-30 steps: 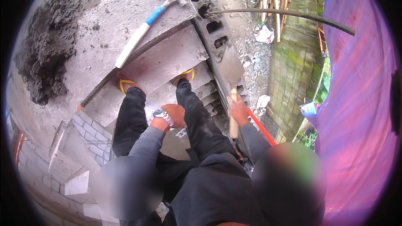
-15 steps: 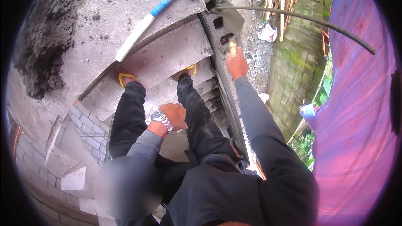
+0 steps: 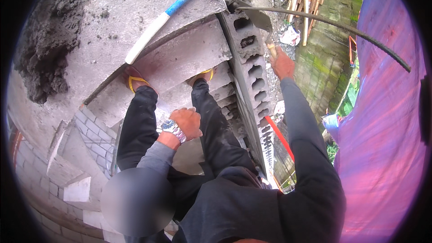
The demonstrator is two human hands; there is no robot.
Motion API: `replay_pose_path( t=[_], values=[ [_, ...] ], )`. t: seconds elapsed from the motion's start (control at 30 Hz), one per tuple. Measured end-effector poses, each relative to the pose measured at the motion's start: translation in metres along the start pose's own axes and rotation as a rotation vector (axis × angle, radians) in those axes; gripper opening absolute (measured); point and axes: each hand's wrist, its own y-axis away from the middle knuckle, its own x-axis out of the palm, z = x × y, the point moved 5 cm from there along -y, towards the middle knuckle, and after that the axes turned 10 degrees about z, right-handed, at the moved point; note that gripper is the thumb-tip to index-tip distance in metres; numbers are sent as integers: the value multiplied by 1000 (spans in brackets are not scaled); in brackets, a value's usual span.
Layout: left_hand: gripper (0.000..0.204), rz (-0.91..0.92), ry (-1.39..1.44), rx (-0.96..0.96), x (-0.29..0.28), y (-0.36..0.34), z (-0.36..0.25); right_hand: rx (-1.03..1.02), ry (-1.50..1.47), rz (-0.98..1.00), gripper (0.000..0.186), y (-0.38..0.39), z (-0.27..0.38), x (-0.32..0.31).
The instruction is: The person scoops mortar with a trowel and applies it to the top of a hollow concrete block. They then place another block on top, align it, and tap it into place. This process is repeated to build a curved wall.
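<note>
My right hand [image 3: 282, 64] grips the wooden handle of a trowel [image 3: 258, 18]. Its grey blade slants over the outer side of a row of hollow concrete blocks [image 3: 255, 73], close to mortar on the blocks. A curved steel bar [image 3: 333, 23] crosses just above the blade. My left hand [image 3: 187, 123], wearing a metal watch, hangs between my legs with its fingers curled; its palm is hidden. A claw hammer [image 3: 157, 23] with a white and blue handle lies on the concrete slab [image 3: 105, 31], ahead of my left foot.
A heap of wet mortar [image 3: 47, 47] sits on the slab at the left. Concrete steps [image 3: 184, 47] drop away under my sandalled feet. Right of the blocks are loose lumber [image 3: 310, 0], a mossy block wall [image 3: 330, 54] and a purple tarp [image 3: 382, 130].
My right hand and the trowel have moved right, off the top of the blocks, with the blade now tilted. A red strip shows beside my right forearm. My left hand has barely moved.
</note>
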Motion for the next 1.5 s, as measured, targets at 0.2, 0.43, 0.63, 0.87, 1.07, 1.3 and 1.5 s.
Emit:
replay_pose_path(
  t=[0.2, 0.43, 0.63, 0.87, 1.07, 1.3, 1.5],
  values=[
    [43, 27, -7, -10, -5, -9, -2, -40, 79, -92, 43, -42, -6, -28],
    [42, 76, 31, -55, -12, -10, 1, -95, 95, -47, 39, -31, -38, -37],
    [41, 62, 34, -40, -15, -14, 1, 29, -673, 122, 43, 93, -26, 51],
    [41, 17, 22, -30, -26, -24, -8, 70, -1941, 641, 32, 104, 86, 102],
    [40, 55, -6, -34, -7, -26, -1, 17, -2060, 897, 47, 129, 103, 107],
    [38, -24, -22, -9, -14, -33, -8, 24, -1951, 941, 49, 46, 111, 96],
    [40, 83, -41, -48, -10, -30, -7, -6, -2006, 759, 49, 46, 118, 98]
  ],
)
